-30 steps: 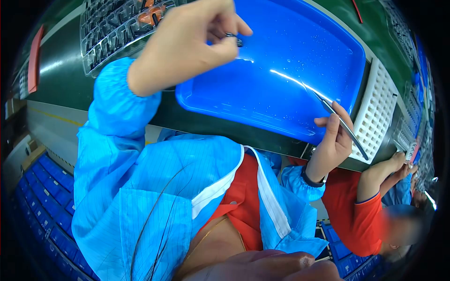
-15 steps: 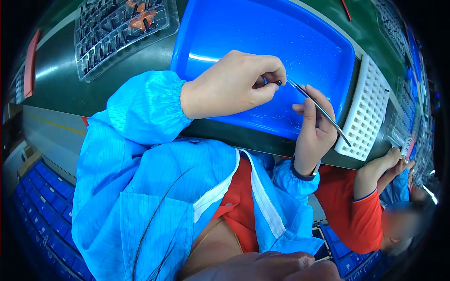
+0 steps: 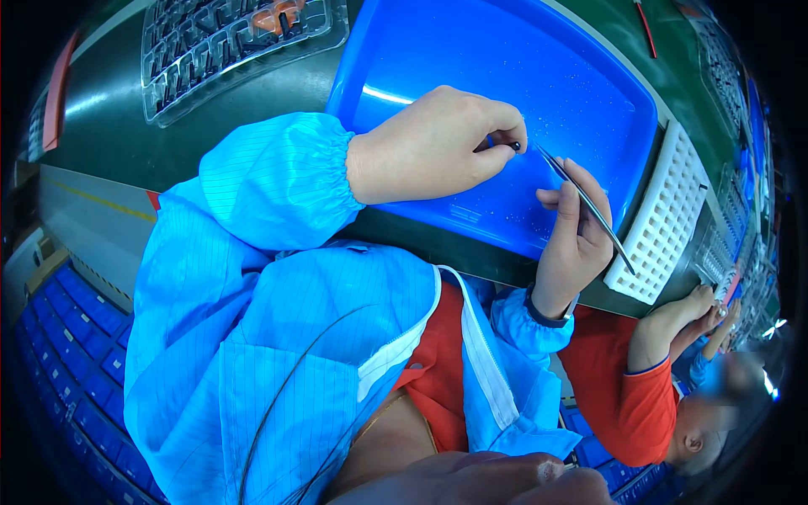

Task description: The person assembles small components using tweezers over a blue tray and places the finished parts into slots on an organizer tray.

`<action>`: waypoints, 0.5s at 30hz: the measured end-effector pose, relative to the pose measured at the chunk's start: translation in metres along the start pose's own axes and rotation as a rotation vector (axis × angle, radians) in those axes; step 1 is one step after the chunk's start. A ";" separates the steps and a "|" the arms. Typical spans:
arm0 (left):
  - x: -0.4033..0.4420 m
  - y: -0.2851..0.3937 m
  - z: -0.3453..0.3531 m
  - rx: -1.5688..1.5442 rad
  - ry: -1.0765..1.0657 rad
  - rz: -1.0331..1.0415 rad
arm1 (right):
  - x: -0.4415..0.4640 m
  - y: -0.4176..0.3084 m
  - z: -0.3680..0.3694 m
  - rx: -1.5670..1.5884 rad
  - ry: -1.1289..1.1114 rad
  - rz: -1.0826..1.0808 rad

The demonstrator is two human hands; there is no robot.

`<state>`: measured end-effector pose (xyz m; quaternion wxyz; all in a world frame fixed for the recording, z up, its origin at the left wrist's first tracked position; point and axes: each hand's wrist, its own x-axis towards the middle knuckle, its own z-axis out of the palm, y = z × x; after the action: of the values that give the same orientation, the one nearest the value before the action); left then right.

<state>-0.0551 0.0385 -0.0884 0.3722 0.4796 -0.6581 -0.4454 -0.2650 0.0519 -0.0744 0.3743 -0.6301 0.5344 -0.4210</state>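
My left hand (image 3: 433,150), back upward, is closed in a pinch over the blue tray (image 3: 404,38). A small black part (image 3: 515,146) shows at its fingertips; most of it is hidden inside the fingers. To its right, my right hand (image 3: 581,240) is closed around a pair of thin metal tweezers (image 3: 593,209). The tweezers slant, with their pointed tip near the black part but apart from it. Tiny pale specks are scattered over the tray's floor.
A white foam tray (image 3: 656,219) with rows of pockets lies right of the blue tray. At the upper left, a clear plastic tray (image 3: 240,50) holds black parts and orange pieces. A co-worker in a red shirt (image 3: 619,383) sits close on the right.
The view has shifted a little, so the trays and both hands appear slightly further right. The left hand keeps its pinch, and the tweezers stay in the right hand near the black part.
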 end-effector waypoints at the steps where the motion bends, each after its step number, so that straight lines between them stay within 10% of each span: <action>1: 0.000 0.000 -0.001 0.033 -0.004 0.011 | 0.000 0.001 0.000 -0.007 -0.001 -0.001; 15: 0.001 0.002 -0.002 0.055 -0.001 0.037 | 0.000 -0.002 0.001 -0.052 -0.027 0.018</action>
<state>-0.0540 0.0376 -0.0861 0.3665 0.4773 -0.6790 -0.4204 -0.2635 0.0524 -0.0727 0.3689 -0.6404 0.5455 -0.3952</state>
